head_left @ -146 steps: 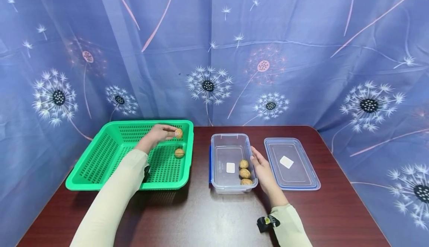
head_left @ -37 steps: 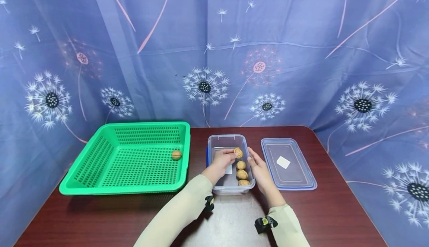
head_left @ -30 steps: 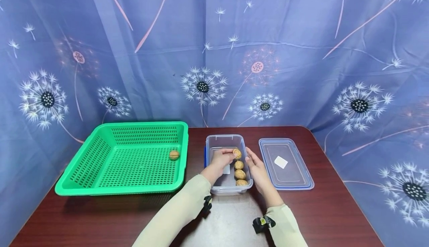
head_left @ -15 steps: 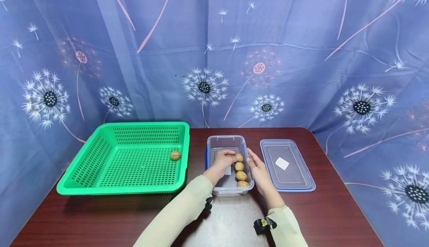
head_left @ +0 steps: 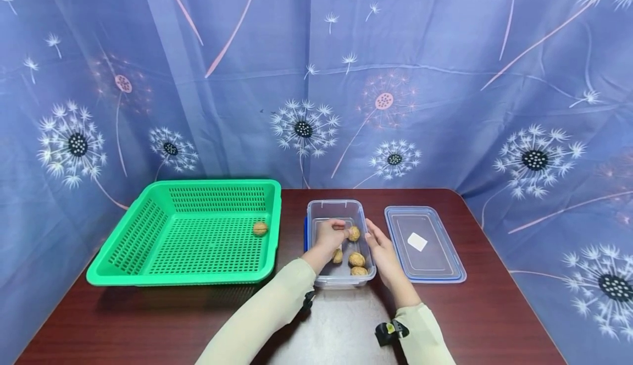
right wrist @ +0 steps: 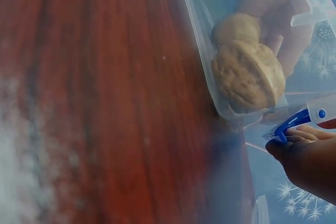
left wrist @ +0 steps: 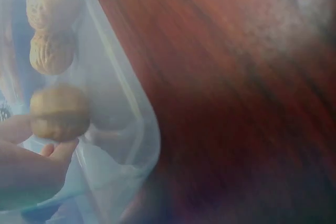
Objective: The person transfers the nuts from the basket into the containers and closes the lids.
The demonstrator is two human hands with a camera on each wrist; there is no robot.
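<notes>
My left hand [head_left: 330,238] is inside the clear plastic container [head_left: 341,282], pinching a walnut [head_left: 354,234] between thumb and fingers near its right wall. In the left wrist view the fingers meet the near side of that walnut [left wrist: 60,113]. Below the left hand another walnut [head_left: 337,255] lies loose, partly hidden. Two more walnuts [head_left: 356,259] sit in the container's front right corner. My right hand [head_left: 386,255] holds the container's right side, thumb by the rim. In the right wrist view its thumb is at a blue-edged flap [right wrist: 294,121].
The green basket [head_left: 183,280] on the left holds one walnut [head_left: 260,228]. To the right of the container, a clear lid [head_left: 430,255] with a white label lies flat on the dark red wooden table [head_left: 484,310]. A patterned blue curtain [head_left: 316,79] hangs behind.
The left hand brought a walnut from the basket into the container. In the last half second one walnut has shifted left out of the row. The right hand stays in place.
</notes>
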